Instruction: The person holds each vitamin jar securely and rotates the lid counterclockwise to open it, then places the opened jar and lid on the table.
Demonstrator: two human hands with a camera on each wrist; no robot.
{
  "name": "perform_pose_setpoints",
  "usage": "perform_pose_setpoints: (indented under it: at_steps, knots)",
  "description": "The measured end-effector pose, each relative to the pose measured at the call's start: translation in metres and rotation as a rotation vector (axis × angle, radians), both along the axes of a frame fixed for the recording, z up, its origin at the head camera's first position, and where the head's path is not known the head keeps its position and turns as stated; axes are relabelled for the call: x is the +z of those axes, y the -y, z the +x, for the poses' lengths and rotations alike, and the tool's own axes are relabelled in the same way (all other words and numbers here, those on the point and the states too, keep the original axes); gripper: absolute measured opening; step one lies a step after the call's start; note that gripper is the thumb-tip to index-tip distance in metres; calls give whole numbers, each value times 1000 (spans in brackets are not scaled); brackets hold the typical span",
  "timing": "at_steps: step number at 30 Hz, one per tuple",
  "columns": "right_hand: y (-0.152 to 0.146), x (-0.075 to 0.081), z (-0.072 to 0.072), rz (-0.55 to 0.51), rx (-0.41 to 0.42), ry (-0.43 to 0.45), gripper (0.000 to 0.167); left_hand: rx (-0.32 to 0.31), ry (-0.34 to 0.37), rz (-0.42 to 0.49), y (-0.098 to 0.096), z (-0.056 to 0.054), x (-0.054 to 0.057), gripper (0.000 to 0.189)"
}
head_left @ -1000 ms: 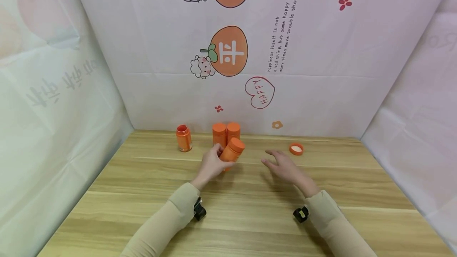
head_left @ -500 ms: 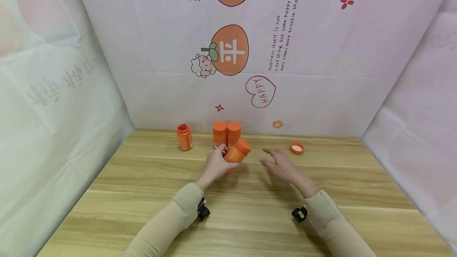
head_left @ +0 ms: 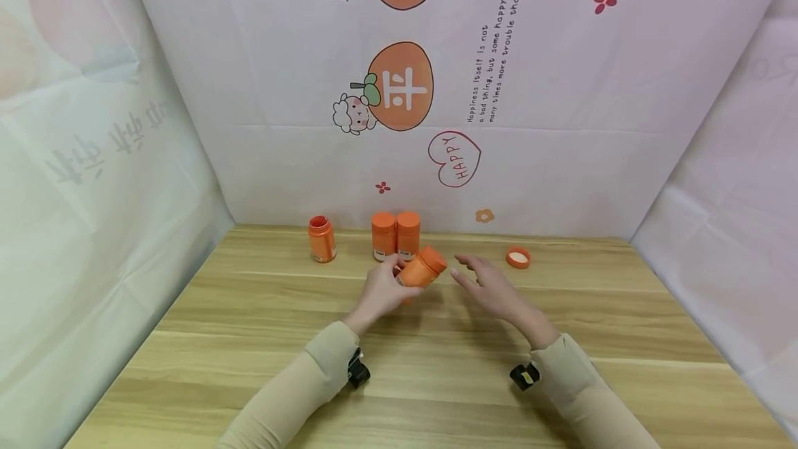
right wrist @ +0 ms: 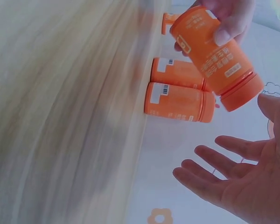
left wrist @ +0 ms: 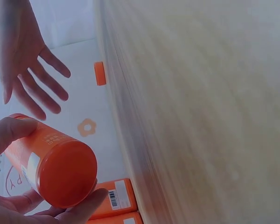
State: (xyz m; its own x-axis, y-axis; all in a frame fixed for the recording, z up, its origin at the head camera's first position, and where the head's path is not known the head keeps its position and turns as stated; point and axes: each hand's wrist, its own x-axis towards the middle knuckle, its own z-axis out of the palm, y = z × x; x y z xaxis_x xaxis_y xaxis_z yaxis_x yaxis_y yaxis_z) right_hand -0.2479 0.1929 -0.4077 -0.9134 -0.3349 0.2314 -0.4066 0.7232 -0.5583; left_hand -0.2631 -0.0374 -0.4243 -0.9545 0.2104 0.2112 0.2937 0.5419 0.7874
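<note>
My left hand [head_left: 383, 291] grips an orange bottle [head_left: 422, 267] with its cap on. The bottle is lifted off the table and tilts with its capped end toward my right hand [head_left: 492, 289]. In the right wrist view that cap [right wrist: 242, 93] is near the right thumb, and printed text shows along the bottle's side. The right hand holds nothing; its fingers [right wrist: 205, 182] are spread and fairly straight. The left wrist view shows the round base [left wrist: 67, 173] of the held bottle, with the left thumb and fingers around its body.
Behind the left hand two capped orange bottles [head_left: 395, 234] stand side by side. Farther left is an uncapped orange bottle [head_left: 321, 240]. A loose orange cap [head_left: 518, 258] lies on the wooden table [head_left: 449, 380] at the right. White printed cloth [head_left: 548, 89] encloses the back and sides.
My left hand has moved slightly right with the bottle, which now tilts further toward the right hand. The right hand has shifted only a little and stays spread.
</note>
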Motion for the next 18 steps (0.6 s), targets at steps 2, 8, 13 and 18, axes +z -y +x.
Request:
perform_pose_setpoints:
  at_steps: [2, 8, 13, 18]
  knots:
    - [3, 3, 2, -13, 3, 5, 55, -2, 8, 6, -2, 1, 0, 44]
    - [9, 9, 6, -71, 21, 19, 54, -28, -2, 36, -5, 4, -2, 41]
    - [12, 11, 5, -92, 35, -1, 52, -49, -7, 35, -6, 9, 2, 41]
    - [14, 12, 6, -103, 36, -6, 49, -76, 4, 22, -8, 17, 7, 42]
